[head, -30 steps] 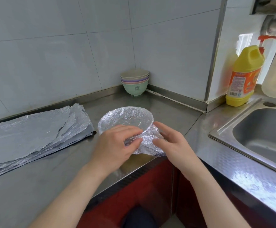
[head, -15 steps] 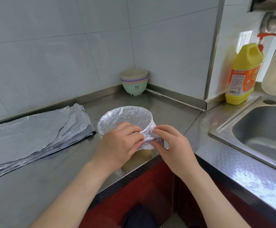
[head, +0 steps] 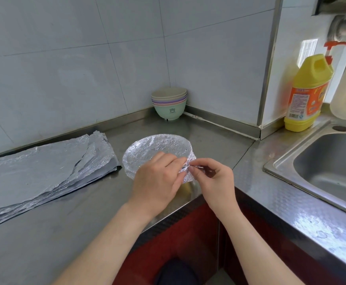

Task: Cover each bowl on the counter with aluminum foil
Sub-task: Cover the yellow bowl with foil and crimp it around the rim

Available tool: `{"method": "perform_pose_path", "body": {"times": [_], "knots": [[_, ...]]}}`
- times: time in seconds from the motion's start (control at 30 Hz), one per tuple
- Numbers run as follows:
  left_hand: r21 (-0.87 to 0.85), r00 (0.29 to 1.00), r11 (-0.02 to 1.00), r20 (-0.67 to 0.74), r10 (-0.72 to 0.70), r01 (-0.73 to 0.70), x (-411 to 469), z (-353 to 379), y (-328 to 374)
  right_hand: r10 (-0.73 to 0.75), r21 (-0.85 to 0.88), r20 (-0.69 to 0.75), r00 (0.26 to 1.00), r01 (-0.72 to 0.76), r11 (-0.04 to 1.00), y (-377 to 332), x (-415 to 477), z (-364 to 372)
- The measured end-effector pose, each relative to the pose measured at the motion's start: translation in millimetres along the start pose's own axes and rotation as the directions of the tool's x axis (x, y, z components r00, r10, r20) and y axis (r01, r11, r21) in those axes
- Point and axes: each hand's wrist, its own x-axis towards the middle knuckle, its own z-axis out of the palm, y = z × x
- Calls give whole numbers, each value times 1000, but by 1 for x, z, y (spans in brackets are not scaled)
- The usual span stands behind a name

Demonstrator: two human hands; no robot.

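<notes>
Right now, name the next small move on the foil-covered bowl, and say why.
Probably press the bunched foil flap down against the foil-covered bowl: the left hand and right hand both pinch it at the near rim, while the top lies flat.

Curling the fingers of the left grip [head: 157,182], flat against the foil a second ago, in over the near rim of the foil-covered bowl [head: 157,147]. Closing the right grip [head: 213,177] from an open palm into a pinch on the crumpled foil flap [head: 188,176] at the bowl's near right edge. Lifting that flap, earlier spread out on the bench [head: 65,212], up against the bowl's side. Bringing the two grips closer, fingertips now almost meeting.
</notes>
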Motion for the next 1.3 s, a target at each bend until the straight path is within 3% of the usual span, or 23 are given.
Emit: {"method": "perform_pose_path", "body": {"times": [0.17, 0.37, 0.47, 0.53, 0.67, 0.8, 0.87, 0.97, 1.1, 1.3], "knots": [[-19, 997, 997, -25, -74, 73, 1, 1, 5, 240, 405, 29, 970, -231, 885, -4, 2, 5], [1, 999, 999, -6, -48, 48, 1, -2, 9, 297, 496, 120, 947, -317, 809, 2, 5, 3], [-1, 998, 998, 5, -67, 67, 1, 0, 10, 320, 594, 193, 927, -371, 714, 3, 4, -4], [-10, 997, 997, 9, -77, 77, 2, 2, 11, 377, 629, 135, 916, -373, 682, 4, 2, -4], [-3, 994, 994, -14, -106, 106, 6, 6, 17, 409, 365, -214, 887, -316, 876, 4, 2, 15], [29, 987, 987, -35, -156, 157, 10, 10, 20, 343, 230, -385, 857, -270, 935, -2, 11, 28], [45, 985, 984, -30, -171, 172, 11, 10, 23, 296, 188, -384, 875, -240, 952, -2, 10, 33], [29, 983, 983, -26, -183, 184, 13, 9, 23, 222, 98, -262, 939, -203, 974, -3, 3, 44], [-38, 976, 975, 17, -218, 218, 13, 8, 20, 352, 211, -91, 932, -327, 921, -4, -1, 47], [-182, 953, 943, 174, -247, 277, 25, -6, 12, 375, 215, -54, 925, -356, 909, -18, 5, 49]]}}
